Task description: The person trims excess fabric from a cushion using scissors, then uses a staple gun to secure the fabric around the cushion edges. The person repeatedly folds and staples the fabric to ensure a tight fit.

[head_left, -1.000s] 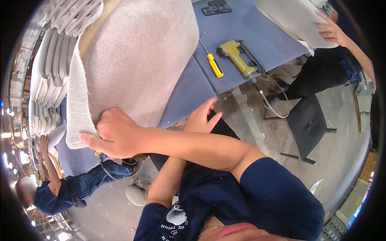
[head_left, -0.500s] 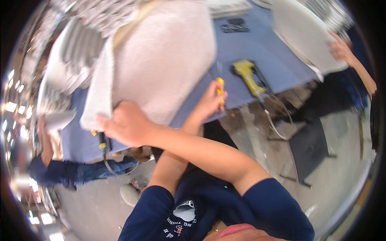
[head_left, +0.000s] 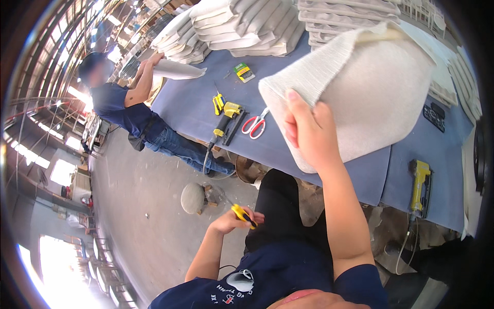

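My right hand (head_left: 312, 131) is closed on the folded fabric edge of a pale, fabric-covered seat pad (head_left: 378, 98). Its woven cover is turned back along the upper left, and a yellowish strip shows inside the far edge. The pad is tilted up over the blue-grey table (head_left: 355, 177). Low on the left, away from the table, my left hand (head_left: 234, 220) grips a screwdriver (head_left: 243, 215) with a yellow and black handle; its thin shaft is hard to make out. Scissors (head_left: 255, 125) with red and white handles lie just left of the pad.
A yellow staple gun (head_left: 228, 122) lies beside the scissors, another staple gun (head_left: 421, 186) at right, both with hoses. Yellow-handled pliers (head_left: 218, 104) and a small green-yellow box (head_left: 244, 72) lie behind. Stacked pads (head_left: 247, 26) line the far side. A co-worker (head_left: 121, 95) stands left; a round stool (head_left: 193, 198) stands below.
My view has swung left. My crossed arms have come apart: the right hand has carried the pad to the right, and the left hand has drawn back leftward with the screwdriver.
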### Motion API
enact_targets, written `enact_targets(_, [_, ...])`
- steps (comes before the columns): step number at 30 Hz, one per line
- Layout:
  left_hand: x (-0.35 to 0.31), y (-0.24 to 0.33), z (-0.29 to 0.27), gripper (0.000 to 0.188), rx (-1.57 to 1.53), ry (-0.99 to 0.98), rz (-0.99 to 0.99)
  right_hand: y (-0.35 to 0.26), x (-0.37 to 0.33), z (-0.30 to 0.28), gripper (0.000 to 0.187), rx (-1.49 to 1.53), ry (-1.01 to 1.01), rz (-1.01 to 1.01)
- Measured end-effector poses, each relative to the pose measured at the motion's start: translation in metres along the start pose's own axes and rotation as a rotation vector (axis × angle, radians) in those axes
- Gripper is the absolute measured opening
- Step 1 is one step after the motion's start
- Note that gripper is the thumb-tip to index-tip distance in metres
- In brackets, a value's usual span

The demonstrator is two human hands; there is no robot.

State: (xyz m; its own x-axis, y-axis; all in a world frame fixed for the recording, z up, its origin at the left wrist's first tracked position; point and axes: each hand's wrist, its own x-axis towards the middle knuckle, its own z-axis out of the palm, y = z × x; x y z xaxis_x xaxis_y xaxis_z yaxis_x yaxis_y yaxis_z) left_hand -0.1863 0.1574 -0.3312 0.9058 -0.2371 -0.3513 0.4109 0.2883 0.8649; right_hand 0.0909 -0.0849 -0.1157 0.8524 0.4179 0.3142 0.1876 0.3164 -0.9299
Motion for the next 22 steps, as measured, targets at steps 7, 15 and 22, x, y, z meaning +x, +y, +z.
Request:
enact_targets(7, [0.046,0.127,0.036,0.046,-0.191,0.083,0.802,-0.008,-0.038,-0.002,0.061,0.092,-0.001,-0.057])
enact_targets(15, [0.09,0.325,0.139,0.049,0.377,0.392,1.073,-0.007,-0.044,-0.012,0.061,0.088,0.015,-0.103])
enact_targets(22, [0.113,0.365,0.151,0.041,0.756,0.302,0.682,-0.002,-0.042,-0.007,0.061,0.057,0.008,-0.123])
